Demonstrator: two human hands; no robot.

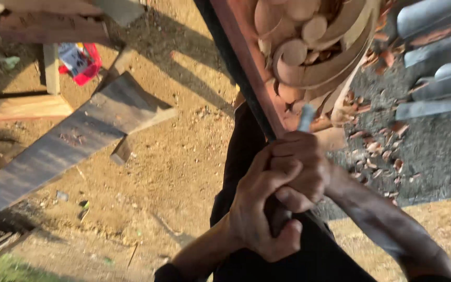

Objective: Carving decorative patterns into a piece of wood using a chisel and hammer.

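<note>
Both my hands grip one chisel (pixel 306 118), whose grey metal blade pokes out above them. My right hand (pixel 303 167) is wrapped around its upper part, close to the blade. My left hand (pixel 259 211) closes around the dark handle just below. The blade tip touches the lower edge of a reddish carved wood panel (pixel 298 57) with round scroll shapes and a flat red border. My dark-clothed legs lie under the hands.
Wood chips (pixel 377 149) lie scattered on a grey surface right of the panel, and several grey metal tools (pixel 434 78) lie side by side at the upper right. On sandy ground at left are a long grey plank (pixel 69 141), other boards and a red package (pixel 82 62).
</note>
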